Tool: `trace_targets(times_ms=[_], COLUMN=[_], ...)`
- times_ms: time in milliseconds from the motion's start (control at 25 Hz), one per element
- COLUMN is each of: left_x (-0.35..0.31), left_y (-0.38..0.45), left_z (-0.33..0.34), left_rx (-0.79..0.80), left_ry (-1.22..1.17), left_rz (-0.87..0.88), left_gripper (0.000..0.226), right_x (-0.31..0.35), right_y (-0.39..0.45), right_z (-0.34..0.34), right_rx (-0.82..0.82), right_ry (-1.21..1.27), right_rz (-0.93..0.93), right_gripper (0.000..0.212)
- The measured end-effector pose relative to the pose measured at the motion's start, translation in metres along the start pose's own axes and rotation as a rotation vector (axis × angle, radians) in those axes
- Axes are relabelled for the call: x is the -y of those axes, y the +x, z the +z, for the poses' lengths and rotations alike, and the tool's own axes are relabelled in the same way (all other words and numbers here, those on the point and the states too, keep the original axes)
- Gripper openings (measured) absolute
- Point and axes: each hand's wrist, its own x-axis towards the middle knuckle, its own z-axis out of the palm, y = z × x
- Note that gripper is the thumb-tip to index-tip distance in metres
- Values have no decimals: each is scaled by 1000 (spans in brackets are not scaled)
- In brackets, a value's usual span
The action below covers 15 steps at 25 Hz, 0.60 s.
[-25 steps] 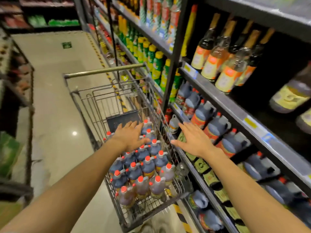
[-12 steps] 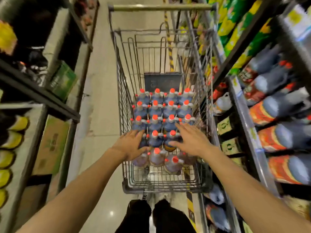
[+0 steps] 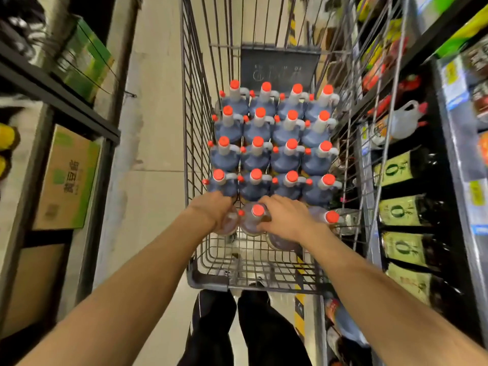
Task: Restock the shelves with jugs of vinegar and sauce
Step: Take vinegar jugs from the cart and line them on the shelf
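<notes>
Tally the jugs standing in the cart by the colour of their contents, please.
dark jugs: 16, in four rows of four
amber jugs: 4, in the nearest row; the left hand and the right hand each cover one
Total: 20 jugs in the cart

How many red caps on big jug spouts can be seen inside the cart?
18. Sixteen stand in four rows of four in the cart. Two more are in the nearest row: one between the hands, one at right. The hands may hide others.
</notes>
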Motion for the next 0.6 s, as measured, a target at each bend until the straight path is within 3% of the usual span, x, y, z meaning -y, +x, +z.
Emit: trace_targets(times_ms=[240, 600], left_x=[3, -1], left_y=[8, 4], left_z=[17, 16], left_rx=[-21, -35], left_ry=[-180, -141], left_rz=[-42, -36], left_gripper=[33, 30], right_x=[4, 19], right_y=[17, 15], right_z=[17, 15], right_rx=[-30, -136], right_ry=[73, 2], right_rz=[102, 147], right_gripper=[49, 30])
